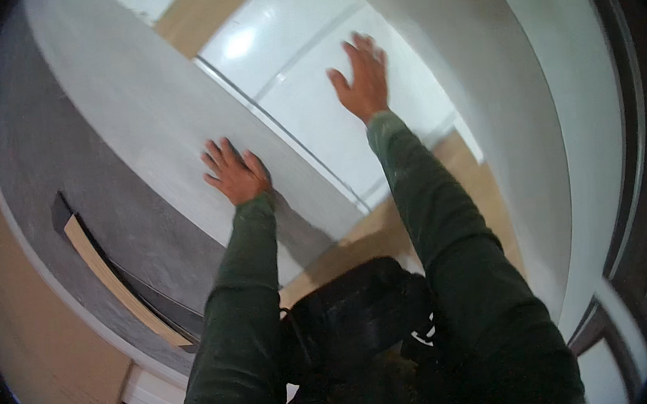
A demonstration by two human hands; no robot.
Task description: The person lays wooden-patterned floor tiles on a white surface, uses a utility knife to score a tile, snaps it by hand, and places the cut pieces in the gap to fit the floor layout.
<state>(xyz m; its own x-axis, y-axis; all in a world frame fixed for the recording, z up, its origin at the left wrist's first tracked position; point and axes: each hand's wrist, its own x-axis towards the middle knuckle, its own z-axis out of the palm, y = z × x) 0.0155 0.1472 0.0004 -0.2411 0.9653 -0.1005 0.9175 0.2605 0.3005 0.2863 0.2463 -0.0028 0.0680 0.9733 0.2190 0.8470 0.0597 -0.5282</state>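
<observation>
My left hand is spread over a light grey panel; it looks laid flat on it, with a shadow beside the wrist. Farther off and to the right, my right hand has its fingers apart above a glossy white surface with grey lines across it. Whether that palm touches the surface, I cannot tell. Neither hand holds anything. Both arms wear dark green sleeves.
A dark grey surface borders the panel on the left, bearing a thin wooden strip and black strips. Brown board lies farther left. A curved-looking pale wall rises on the right. A black bag hangs at my waist.
</observation>
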